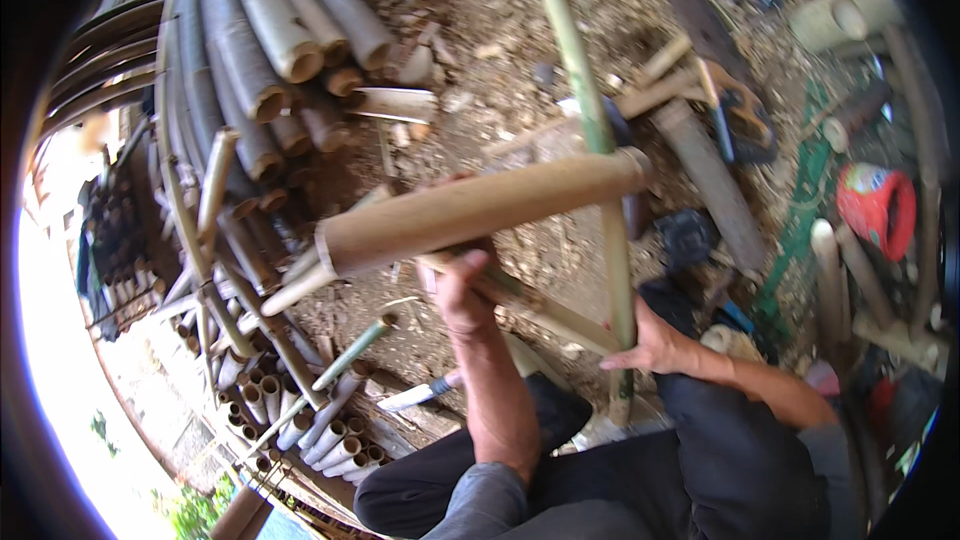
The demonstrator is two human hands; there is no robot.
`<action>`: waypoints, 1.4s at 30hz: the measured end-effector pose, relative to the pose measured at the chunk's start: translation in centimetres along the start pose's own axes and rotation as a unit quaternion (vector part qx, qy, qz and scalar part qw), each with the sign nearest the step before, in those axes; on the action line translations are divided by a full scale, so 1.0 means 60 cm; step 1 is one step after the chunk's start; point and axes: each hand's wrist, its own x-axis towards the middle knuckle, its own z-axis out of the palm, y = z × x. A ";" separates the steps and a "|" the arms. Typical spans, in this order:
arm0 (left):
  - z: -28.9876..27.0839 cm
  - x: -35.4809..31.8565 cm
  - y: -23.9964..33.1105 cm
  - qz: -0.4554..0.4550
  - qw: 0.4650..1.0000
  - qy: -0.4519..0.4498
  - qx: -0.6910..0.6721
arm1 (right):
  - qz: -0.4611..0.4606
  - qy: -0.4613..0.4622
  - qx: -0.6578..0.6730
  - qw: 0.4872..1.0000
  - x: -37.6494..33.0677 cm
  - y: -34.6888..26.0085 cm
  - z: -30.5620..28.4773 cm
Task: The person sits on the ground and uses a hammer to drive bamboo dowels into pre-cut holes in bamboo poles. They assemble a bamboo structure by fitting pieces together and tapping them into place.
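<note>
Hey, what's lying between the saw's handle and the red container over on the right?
Green netting lies on the ground between the saw and the container, in the head view.

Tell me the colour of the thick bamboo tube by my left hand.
The bamboo tube is light brown; it shows best in the head view.

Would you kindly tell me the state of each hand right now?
Left hand: closed, beneath the thick bamboo tube; exactly what it grips cannot be told.
Right hand: closed around the green bamboo pole.
</note>
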 end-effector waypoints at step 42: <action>0.041 -0.001 0.046 0.254 0.883 0.027 0.393 | 0.066 -0.071 -0.296 0.950 0.221 -0.012 -0.049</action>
